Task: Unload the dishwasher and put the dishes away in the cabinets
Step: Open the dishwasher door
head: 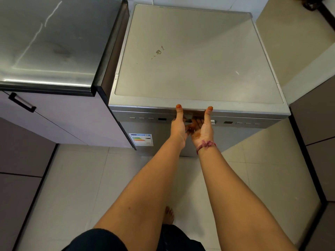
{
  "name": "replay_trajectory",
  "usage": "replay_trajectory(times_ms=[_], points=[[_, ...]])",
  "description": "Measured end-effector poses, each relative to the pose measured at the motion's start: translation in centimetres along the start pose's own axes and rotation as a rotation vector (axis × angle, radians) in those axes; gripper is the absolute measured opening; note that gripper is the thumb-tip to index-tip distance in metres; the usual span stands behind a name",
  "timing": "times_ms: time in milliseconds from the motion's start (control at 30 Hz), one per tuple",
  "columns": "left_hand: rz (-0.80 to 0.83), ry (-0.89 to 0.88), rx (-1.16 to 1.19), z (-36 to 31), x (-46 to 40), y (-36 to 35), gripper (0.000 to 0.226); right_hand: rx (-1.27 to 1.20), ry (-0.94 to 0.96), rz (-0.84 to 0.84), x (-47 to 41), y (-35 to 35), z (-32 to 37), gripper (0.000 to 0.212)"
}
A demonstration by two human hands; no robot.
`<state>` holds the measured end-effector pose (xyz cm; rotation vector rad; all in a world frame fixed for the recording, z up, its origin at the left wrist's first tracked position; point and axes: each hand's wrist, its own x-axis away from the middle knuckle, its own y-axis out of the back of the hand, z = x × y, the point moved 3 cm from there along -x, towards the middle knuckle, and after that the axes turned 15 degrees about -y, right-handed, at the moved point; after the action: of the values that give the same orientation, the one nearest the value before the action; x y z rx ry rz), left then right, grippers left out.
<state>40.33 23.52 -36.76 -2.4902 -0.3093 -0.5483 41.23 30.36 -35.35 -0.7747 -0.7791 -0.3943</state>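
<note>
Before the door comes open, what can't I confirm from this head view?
- Dishes: the closed silver freestanding dishwasher hides its inside.
- Grip: left hand and right hand curl fingers under the recessed door handle, hidden.
- Control panel markings: too small.
- White energy label: text too small.
- Cabinets: cut by edges.

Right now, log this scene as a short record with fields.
appliance: dishwasher, door shut
left hand: fingers curled under the door handle recess, thumb on the top edge
right hand: same grip beside it, thread bracelet on the wrist
dishes: none visible
left of appliance: steel counter over a cabinet with a black handle
door front: energy label
stage: door not yet opened
</note>
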Motion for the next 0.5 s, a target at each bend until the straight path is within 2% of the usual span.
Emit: replay_trajectory(times_ms=[133,267,500], points=[[-0.011,-0.009,-0.027,-0.27,0.14,-0.1,0.078,0.01,0.005,0.007,-0.31,-0.01,0.02,0.053],[-0.017,-0.01,-0.056,-0.42,0.18,-0.17,0.068,0.014,0.015,-0.002,-0.42,0.1,-0.05,0.058],[-0.012,-0.03,-0.129,-0.78,0.18,-0.1,0.075,0.004,0.015,-0.065,-0.26,0.01,-0.11,0.047]])
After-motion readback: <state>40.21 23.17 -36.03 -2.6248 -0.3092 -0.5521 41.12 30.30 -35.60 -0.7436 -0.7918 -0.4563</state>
